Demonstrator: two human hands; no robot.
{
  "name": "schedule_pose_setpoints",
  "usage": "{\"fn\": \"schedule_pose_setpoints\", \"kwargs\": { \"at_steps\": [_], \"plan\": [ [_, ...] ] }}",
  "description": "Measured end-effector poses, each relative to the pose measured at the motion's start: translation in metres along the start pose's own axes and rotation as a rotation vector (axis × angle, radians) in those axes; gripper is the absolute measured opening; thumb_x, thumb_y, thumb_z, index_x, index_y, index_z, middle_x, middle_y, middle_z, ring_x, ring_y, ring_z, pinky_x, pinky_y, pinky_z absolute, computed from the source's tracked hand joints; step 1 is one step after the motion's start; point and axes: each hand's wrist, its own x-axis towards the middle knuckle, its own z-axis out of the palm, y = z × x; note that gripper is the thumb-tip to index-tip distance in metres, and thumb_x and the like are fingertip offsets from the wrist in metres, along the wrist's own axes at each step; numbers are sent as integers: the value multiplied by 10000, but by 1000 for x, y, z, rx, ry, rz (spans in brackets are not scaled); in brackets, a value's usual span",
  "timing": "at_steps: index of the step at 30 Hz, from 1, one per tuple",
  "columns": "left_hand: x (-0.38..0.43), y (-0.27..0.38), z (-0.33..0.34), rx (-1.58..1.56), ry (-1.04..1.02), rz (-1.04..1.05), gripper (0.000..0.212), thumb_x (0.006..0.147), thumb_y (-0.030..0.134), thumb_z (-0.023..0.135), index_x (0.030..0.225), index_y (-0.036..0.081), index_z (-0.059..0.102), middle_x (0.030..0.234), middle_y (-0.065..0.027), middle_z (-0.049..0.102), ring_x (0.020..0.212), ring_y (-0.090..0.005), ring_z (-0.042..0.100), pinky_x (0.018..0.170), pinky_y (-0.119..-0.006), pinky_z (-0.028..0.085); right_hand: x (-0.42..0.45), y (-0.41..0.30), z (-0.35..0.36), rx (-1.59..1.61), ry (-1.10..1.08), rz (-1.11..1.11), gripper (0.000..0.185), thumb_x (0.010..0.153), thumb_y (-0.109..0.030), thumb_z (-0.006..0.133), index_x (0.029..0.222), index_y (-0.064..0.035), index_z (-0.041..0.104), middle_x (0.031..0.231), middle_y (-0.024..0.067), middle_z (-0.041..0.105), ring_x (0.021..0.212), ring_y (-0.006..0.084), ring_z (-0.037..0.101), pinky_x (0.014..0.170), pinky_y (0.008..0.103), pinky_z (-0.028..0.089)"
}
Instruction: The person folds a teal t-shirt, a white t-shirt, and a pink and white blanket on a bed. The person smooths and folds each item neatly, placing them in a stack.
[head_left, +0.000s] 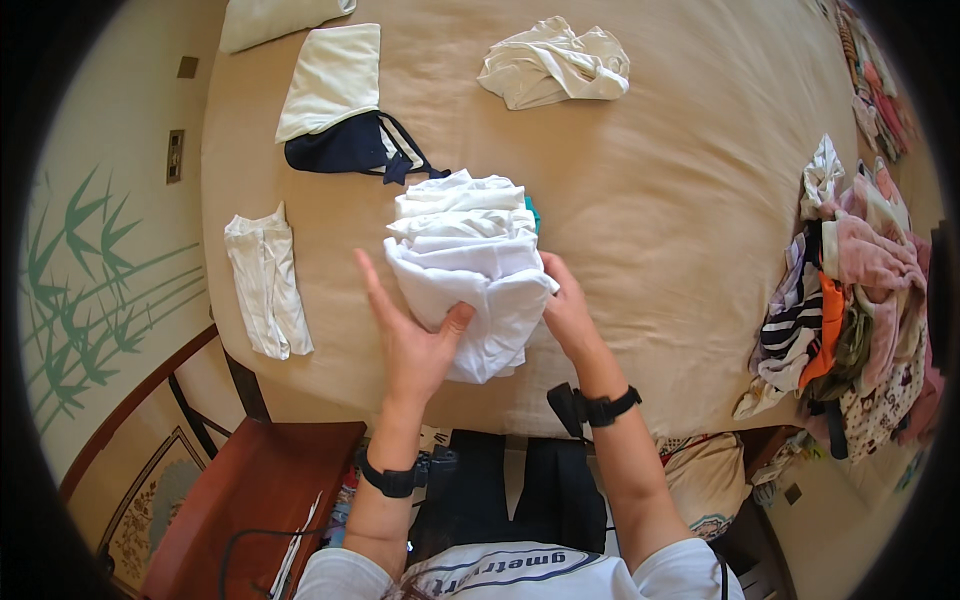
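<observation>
A stack of folded white clothes (472, 277) lies on the tan bedsheet in front of me, with a bit of green cloth at its right side. My left hand (416, 337) is at the near left of the stack, its thumb on the front white garment and its other fingers spread. At the stack's right edge, my right hand (566, 304) has its fingers against the fabric, partly hidden by it. Folded white trousers (266, 285) lie to the left. Beyond the stack are a cream and navy garment (334, 90) and a crumpled cream garment (555, 67).
A heap of mixed clothes (847, 300) covers the bed's right edge. A pale folded item (285, 19) lies at the far left corner. Below left stands a reddish wooden table (255, 487); a beige bag (701, 480) is at the lower right, beside the bed.
</observation>
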Motion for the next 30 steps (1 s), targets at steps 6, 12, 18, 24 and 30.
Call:
{"fn": "schedule_pose_setpoints", "kwargs": {
  "at_steps": [6,12,18,24,30],
  "plan": [
    [-2,0,17,686,28,357,680,957,415,523,1536,193,245,1595,-231,64,1468,-442,47,1113,-652,-6,-35,-68,25,-512,183,-658,503,949,-279,489,1418,-101,466,1519,195,330,1410,331,295,1132,506,202],
    [10,-40,52,691,0,437,588,992,401,425,1529,207,287,1604,-202,49,1449,-489,58,1128,-623,145,0,-12,48,-799,116,-667,492,988,-383,417,1452,-226,448,1594,79,229,1479,327,144,1095,688,18],
    [23,-66,58,598,59,505,582,992,449,398,1528,261,271,1604,-160,97,1414,-517,148,1114,-610,229,13,13,50,-717,165,-676,460,984,-354,434,1424,-232,488,1573,95,276,1463,326,204,1123,640,78],
    [32,-77,69,592,50,491,555,995,371,405,1526,287,270,1603,-135,126,1421,-499,154,1129,-616,167,36,28,48,-570,255,-691,418,964,-269,471,1372,-210,537,1542,141,317,1413,379,292,1128,582,195],
    [32,-55,42,357,19,380,753,913,290,610,1537,153,211,1591,-221,75,1444,-452,120,1152,-544,163,29,11,46,-485,298,-593,767,812,-255,709,1460,-57,349,1492,224,328,1367,397,335,1129,475,264]
  ]
}}
